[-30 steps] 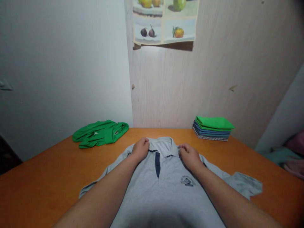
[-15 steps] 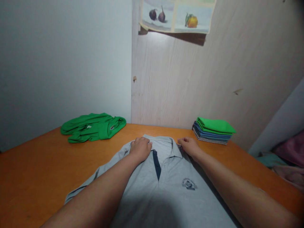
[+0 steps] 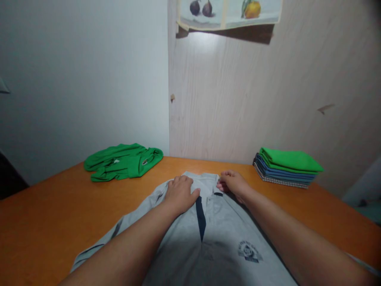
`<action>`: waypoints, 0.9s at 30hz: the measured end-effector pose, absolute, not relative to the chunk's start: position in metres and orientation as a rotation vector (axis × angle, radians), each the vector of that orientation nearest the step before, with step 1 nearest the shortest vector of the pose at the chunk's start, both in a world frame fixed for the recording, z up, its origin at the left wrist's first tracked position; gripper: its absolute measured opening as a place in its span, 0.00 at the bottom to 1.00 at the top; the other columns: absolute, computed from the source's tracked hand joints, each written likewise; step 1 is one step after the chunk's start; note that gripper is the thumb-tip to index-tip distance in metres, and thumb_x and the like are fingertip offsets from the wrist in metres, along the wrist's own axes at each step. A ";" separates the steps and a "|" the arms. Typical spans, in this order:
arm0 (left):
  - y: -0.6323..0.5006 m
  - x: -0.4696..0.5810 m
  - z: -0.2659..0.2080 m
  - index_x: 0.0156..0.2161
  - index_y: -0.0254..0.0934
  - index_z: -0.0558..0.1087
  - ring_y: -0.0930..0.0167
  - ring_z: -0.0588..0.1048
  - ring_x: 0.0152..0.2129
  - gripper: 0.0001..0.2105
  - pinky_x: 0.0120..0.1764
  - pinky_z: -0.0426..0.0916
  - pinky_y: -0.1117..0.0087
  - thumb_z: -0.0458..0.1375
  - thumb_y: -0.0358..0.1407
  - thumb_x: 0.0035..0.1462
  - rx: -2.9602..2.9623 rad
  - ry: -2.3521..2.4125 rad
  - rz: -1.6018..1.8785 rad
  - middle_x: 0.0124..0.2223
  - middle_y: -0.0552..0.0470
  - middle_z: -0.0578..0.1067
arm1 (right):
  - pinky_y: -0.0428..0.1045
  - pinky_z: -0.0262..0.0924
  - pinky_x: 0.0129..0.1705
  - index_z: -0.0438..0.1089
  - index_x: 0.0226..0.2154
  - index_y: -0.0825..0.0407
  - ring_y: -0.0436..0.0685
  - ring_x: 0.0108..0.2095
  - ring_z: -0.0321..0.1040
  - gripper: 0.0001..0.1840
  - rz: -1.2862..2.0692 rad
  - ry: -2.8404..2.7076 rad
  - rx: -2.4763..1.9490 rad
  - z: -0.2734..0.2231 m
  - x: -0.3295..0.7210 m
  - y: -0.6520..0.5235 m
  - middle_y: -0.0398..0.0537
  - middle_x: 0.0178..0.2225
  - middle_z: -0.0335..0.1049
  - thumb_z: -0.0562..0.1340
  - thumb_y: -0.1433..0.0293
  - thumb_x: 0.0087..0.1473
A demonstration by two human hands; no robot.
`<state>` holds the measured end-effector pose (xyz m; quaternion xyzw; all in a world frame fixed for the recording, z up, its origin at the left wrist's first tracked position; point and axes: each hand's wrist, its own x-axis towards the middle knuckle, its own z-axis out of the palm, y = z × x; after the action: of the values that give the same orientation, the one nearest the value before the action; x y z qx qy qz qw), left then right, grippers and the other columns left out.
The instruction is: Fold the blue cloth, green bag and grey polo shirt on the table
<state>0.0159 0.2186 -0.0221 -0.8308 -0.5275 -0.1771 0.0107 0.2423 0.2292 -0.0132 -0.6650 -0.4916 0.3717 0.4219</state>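
In the head view, the one there is, I watch a person bent over a light-grey cloth polo shirt point(image 3: 223, 226), lying front up on an orange-brown smooth-topped table point(image 3: 47, 222), its neck away from them. The left hand point(image 3: 180, 192) rests on the shirt's left shoulder beside the collar, fingers spread and holding nothing, thumb close to the dark navy cloth placket strip point(image 3: 201, 220). The right hand point(image 3: 233, 184) is at the right side of the collar, fingers curled in; whether they truly pinch the cloth I cannot tell. To work this collar well, I'd say, the left palm should weigh lightly so the fabric doesn't creep, and the right fingers should take only the collar's edge, smoothing it evenly without dragging the shoulder. The sleeve left of the placket looks a bit wrinkled. Beyond the shirt to the left lies a loosely bunched green cloth garment point(image 3: 125, 163); beyond it to the right sits a neat stack of folded cloth point(image 3: 285, 171), bright green over blue and checked layers. Behind the shirt rise a plain whitish wall point(image 3: 83, 79) and a pale wood-grain panel point(image 3: 223, 99), with a paper fruit poster point(image 3: 226, 16) hung above.
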 end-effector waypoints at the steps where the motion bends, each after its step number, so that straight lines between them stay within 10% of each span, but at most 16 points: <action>1: 0.218 0.016 -0.022 0.49 0.38 0.74 0.54 0.69 0.50 0.21 0.51 0.62 0.54 0.49 0.51 0.64 -2.591 -1.644 -0.550 0.51 0.41 0.74 | 0.45 0.69 0.30 0.61 0.34 0.50 0.50 0.27 0.73 0.04 0.959 -1.213 -1.629 -0.014 0.243 0.228 0.47 0.29 0.72 0.56 0.75 0.57; 15: 0.224 0.003 0.015 0.39 0.36 0.74 0.67 0.73 0.35 0.10 0.36 0.63 0.69 0.51 0.37 0.63 -2.687 -1.799 -0.734 0.38 0.47 0.77 | 0.43 0.50 0.18 0.67 0.35 0.51 0.47 0.16 0.59 0.06 1.190 -1.987 -1.504 0.034 0.225 0.188 0.37 0.19 0.64 0.59 0.73 0.51; 22: 0.194 0.003 0.049 0.25 0.38 0.72 0.72 0.65 0.19 0.10 0.25 0.56 0.71 0.54 0.37 0.54 -3.204 -1.664 0.106 0.22 0.54 0.71 | 0.43 0.48 0.23 0.70 0.42 0.49 0.49 0.24 0.63 0.19 0.780 -2.425 -1.617 0.041 0.225 0.180 0.40 0.26 0.68 0.62 0.74 0.43; 27: 0.187 0.009 0.046 0.27 0.40 0.71 0.73 0.66 0.20 0.05 0.23 0.55 0.72 0.55 0.37 0.51 -3.289 -1.576 0.238 0.22 0.57 0.69 | 0.43 0.52 0.22 0.67 0.46 0.48 0.50 0.21 0.66 0.22 1.088 -2.479 -1.621 0.044 0.221 0.171 0.39 0.25 0.69 0.61 0.72 0.46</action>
<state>0.0089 0.1872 0.0464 -0.8705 -0.4170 0.0629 -0.2538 0.2210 0.1712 0.0439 -0.5137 -0.7856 0.3448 -0.0073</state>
